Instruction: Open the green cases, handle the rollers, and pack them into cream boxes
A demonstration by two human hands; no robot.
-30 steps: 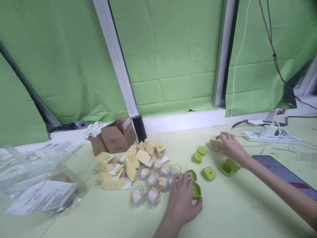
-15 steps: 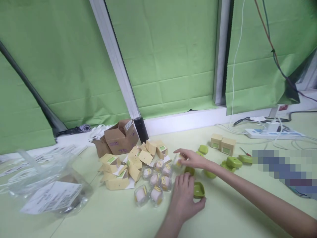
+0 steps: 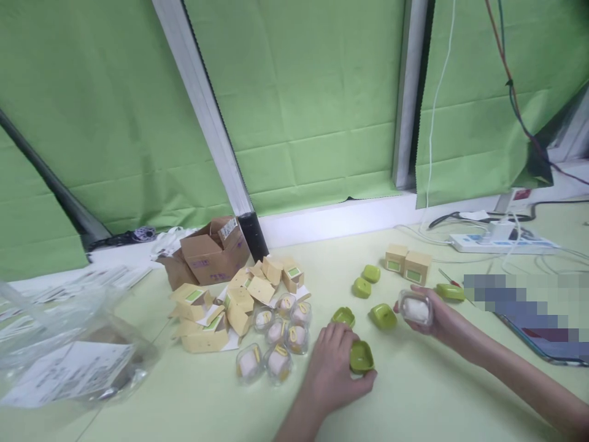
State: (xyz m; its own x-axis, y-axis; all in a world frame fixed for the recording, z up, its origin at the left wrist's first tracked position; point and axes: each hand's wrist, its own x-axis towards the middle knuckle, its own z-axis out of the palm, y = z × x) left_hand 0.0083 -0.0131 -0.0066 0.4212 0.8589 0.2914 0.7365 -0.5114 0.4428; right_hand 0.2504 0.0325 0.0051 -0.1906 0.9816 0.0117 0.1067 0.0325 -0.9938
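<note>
My left hand (image 3: 332, 371) rests on the pale green table (image 3: 414, 393) with its fingers curled round a small green plastic case (image 3: 361, 357). My right hand (image 3: 432, 319) is closed on a clear plastic case with a white thing inside (image 3: 415, 308), held just above the table. Other green cases lie close by: one (image 3: 343, 317) beside my left fingers, one (image 3: 383, 316) between my hands. A cluster of several clear cases (image 3: 276, 334) sits left of my left hand.
Small yellow cartons (image 3: 230, 301) and an open brown box (image 3: 209, 258) lie at the centre left, a clear plastic bag (image 3: 69, 356) at far left. Two closed cartons (image 3: 408, 264), more green cases (image 3: 365, 281), a power strip (image 3: 501, 244) with cables and a dark tablet (image 3: 543, 344) are at right.
My right hand reached left to the clear cases, took one and drew it back to the right. My left hand stayed on the green case.
</note>
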